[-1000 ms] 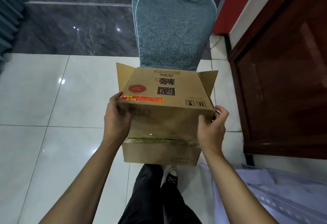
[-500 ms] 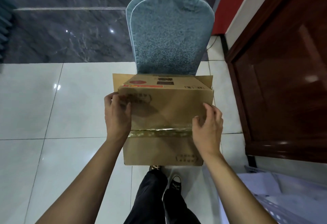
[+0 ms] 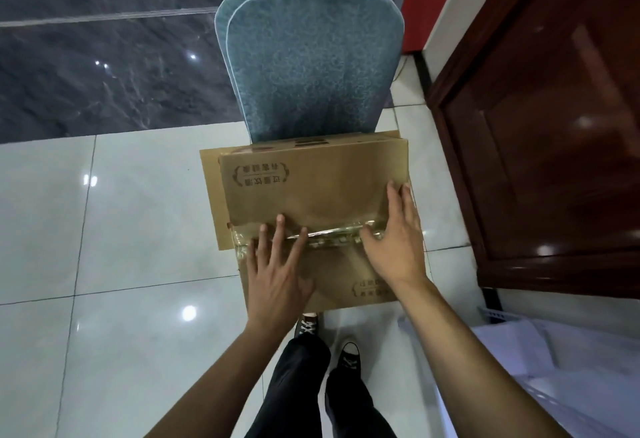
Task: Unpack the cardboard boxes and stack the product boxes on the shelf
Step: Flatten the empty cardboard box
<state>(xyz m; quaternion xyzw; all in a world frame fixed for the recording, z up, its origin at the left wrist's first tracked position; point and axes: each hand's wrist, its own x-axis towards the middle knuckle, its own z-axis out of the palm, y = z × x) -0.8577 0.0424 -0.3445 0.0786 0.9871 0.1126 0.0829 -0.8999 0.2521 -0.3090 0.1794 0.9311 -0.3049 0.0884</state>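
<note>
Now both hands flat on the box [image 3: 311, 195].
Left hand [image 3: 277, 271] and right hand [image 3: 394, 240], fingers straight, flank the crosswise tape [image 3: 332, 235].

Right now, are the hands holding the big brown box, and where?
Neither grips it. The left hand and right hand lie flat, fingers straight, on the cardboard box, at its taped seam.

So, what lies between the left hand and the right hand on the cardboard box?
In the head view, a crinkled tape seam on the cardboard box runs between the left hand and the right hand.
</note>
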